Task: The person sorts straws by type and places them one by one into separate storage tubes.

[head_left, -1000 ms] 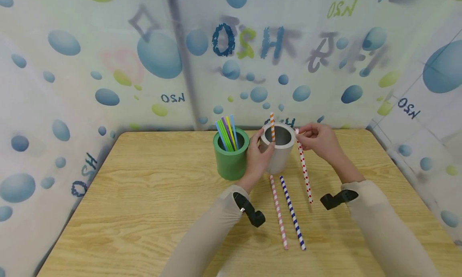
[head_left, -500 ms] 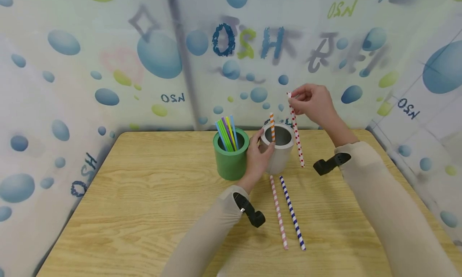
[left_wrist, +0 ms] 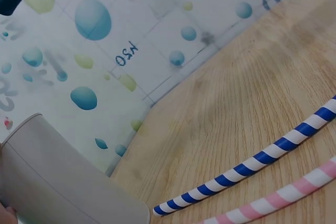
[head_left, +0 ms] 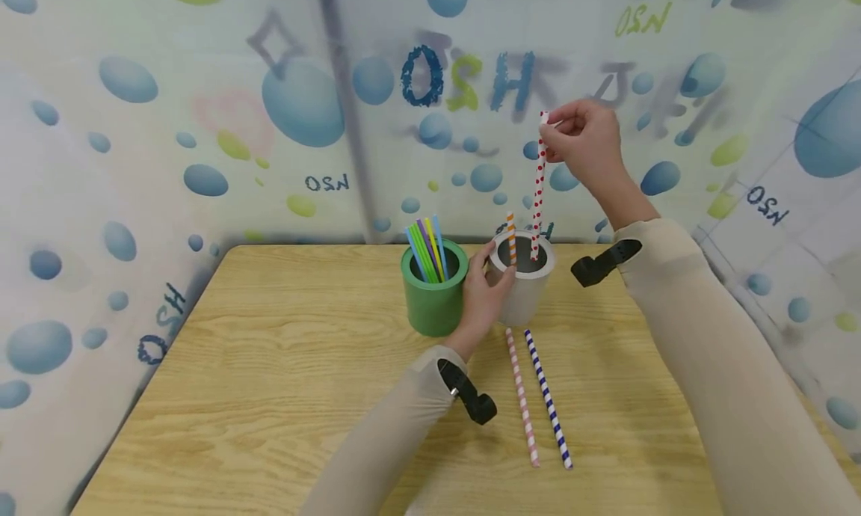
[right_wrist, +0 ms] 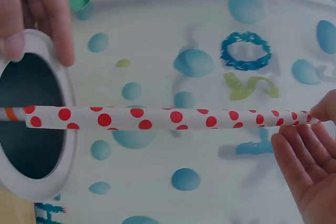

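My right hand [head_left: 587, 143] pinches the top end of a white paper straw with red dots [right_wrist: 176, 117]. The straw hangs nearly upright, its lower end at the mouth of a light grey cup [head_left: 528, 295]. Around the left side of that cup curl the thumb and fingers of my left hand [head_left: 480, 299], gripping it near the rim. Inside the cup leans an orange-striped straw [head_left: 511, 235]. On the table in front of it lie a pink-striped straw [head_left: 521, 396] and a blue-striped straw [left_wrist: 244, 169], side by side.
A green cup [head_left: 433, 310] with several coloured plastic straws [head_left: 427, 250] stands just left of the grey one. The wooden table [head_left: 282, 366] ends at a patterned wall covering [head_left: 377, 157] behind the cups.
My right hand has lifted the dotted straw from beside the grey cup, up and slightly left, bringing its lower end to the cup's mouth. My left hand keeps its grip.
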### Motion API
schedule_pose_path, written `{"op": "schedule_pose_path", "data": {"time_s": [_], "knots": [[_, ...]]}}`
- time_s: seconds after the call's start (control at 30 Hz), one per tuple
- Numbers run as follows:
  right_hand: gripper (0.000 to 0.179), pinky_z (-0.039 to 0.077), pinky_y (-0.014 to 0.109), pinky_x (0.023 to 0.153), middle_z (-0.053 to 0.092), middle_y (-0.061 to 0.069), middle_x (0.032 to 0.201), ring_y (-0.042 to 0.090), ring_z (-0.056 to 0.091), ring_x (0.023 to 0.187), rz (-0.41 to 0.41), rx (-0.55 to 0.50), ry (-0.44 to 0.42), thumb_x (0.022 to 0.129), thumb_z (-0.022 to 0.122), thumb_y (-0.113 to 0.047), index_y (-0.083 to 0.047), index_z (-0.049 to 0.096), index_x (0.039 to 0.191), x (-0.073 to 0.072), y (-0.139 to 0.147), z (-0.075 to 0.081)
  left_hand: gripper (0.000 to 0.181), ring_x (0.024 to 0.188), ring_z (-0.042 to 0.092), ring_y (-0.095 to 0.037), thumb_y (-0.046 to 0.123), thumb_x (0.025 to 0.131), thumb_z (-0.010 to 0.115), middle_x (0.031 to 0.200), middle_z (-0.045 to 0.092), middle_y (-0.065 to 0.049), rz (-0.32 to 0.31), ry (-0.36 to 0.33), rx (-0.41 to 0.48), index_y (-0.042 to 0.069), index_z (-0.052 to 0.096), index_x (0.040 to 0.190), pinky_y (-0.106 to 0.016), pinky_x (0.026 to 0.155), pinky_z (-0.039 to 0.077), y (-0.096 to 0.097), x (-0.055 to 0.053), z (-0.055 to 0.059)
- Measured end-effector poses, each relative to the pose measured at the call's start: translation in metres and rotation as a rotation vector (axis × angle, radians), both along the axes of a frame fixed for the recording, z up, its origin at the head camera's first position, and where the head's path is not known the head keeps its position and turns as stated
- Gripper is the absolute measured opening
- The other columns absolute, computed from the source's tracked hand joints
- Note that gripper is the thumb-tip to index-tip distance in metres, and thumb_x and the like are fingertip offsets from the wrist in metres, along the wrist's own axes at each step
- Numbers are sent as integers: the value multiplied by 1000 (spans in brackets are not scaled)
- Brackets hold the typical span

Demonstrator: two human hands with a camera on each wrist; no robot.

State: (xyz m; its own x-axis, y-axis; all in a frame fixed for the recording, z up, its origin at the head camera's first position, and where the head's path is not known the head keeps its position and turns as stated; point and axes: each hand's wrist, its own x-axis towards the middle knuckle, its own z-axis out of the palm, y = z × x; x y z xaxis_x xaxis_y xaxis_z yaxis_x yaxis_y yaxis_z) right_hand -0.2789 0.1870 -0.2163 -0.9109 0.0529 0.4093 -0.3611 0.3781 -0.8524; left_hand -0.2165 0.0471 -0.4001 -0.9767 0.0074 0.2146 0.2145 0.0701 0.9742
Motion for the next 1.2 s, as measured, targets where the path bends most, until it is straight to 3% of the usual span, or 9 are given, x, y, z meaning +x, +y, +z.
{"op": "schedule_pose_path", "data": {"time_s": [0.23, 0.4, 0.67, 0.9, 1.2], "knots": [[24, 51, 18, 62, 57, 1, 76, 6, 59, 60, -15, 202, -51, 87, 60, -20, -2, 57, 102, -13, -3, -29, 53, 127, 35, -18, 14, 89, 59, 138, 38, -6, -6, -2, 9, 11, 37, 138, -35, 102, 32, 1, 0, 0], [25, 51, 18, 62, 58, 8, 80, 8, 60, 60, -9, 266, -82, 88, 59, -20, 0, 57, 103, -17, -2, -52, 53, 126, 36, -17, 16, 89, 58, 137, 38, -6, -6, -4, 6, 11, 37, 138, -34, 102, 32, 1, 1, 2], [24, 50, 19, 58, 60, 12, 83, 28, 62, 68, 55, 302, -158, 89, 59, -18, 1, 56, 103, -14, 4, -81, 53, 127, 35, -19, 17, 90, 58, 138, 38, -6, 2, -1, -16, 11, 37, 138, -36, 103, 31, 0, 3, 3], [25, 54, 32, 64, 61, 16, 89, 24, 60, 71, 71, 322, -244, 88, 60, -17, 2, 56, 103, -9, 8, -96, 53, 128, 34, -17, 17, 89, 59, 138, 38, -6, 2, 11, -25, 11, 37, 138, -34, 103, 30, 0, 2, 2], [22, 54, 31, 64, 60, 15, 86, 24, 61, 72, 96, 311, -260, 88, 60, -15, 3, 57, 102, -6, 12, -108, 53, 127, 35, -16, 16, 90, 58, 137, 39, -6, 5, 15, -19, 10, 38, 138, -33, 102, 32, 0, 3, 2]]}}
